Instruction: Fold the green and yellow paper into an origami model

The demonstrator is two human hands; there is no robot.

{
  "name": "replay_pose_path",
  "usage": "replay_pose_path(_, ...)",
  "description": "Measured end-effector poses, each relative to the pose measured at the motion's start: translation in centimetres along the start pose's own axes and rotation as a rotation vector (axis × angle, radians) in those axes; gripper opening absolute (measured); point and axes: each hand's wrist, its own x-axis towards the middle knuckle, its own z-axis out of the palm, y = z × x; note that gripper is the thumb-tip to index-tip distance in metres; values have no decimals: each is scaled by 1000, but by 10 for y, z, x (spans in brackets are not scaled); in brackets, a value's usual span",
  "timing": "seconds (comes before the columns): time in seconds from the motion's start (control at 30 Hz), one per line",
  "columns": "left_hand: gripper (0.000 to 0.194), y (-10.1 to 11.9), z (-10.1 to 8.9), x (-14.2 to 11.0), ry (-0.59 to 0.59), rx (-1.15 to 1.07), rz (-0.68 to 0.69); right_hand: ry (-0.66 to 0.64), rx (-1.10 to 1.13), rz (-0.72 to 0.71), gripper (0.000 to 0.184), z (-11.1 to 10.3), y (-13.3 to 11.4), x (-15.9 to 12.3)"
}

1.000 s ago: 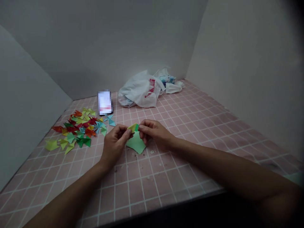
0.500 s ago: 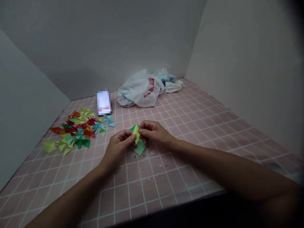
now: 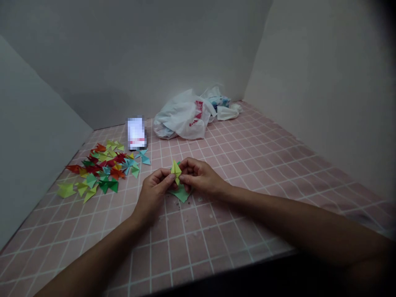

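Note:
Between my two hands is a small folded yellow origami paper point(image 3: 176, 170), pointed at its top. My left hand point(image 3: 156, 182) pinches its left side with thumb and fingers. My right hand point(image 3: 198, 176) is closed on its right side, thumb at the lower edge. Beneath the hands lie green paper sheets point(image 3: 182, 194), partly covered by the fingers. To the left of my left hand spreads a pile of folded paper pieces point(image 3: 108, 159) in red, orange, yellow, green and blue.
A lit phone point(image 3: 136, 133), its screen blurred, stands behind the folded pieces. A white plastic bag point(image 3: 182, 115) with red print and a crumpled white and blue packet point(image 3: 224, 107) lie by the back wall. A pink grid-patterned cloth point(image 3: 262, 165) covers the table.
The yellow paper has been shifted slightly up and left and now shows a broader pointed top. My right hand has moved its grip lower along it.

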Motion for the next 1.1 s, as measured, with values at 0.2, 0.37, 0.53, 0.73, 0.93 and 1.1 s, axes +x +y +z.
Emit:
replay_pose_path(0.2, 20, -2, 0, -2, -61, 49, 8, 24, 58, 1, 10, 0, 3, -1)
replay_pose_path(0.37, 20, 0, 1, -3, -34, 33, 10, 32, 68, -38, 14, 1, 3, -1)
replay_pose_path(0.53, 20, -3, 2, -3, -27, 20, 38, 5, 106, 0, 20, 1, 7, -1)
replay_pose_path(0.73, 24, -8, 2, -3, -84, 83, 73, 23, 133, -15, 23, -1, 9, 0)
replay_pose_path(0.93, 23, -4, 3, -3, -82, 98, 130, 23, 118, -33, 27, -3, 6, -2)
replay_pose_path(1.1, 21, -3, 3, -3, -66, 176, 166, 43, -67, -109, 26, -4, 4, -3)
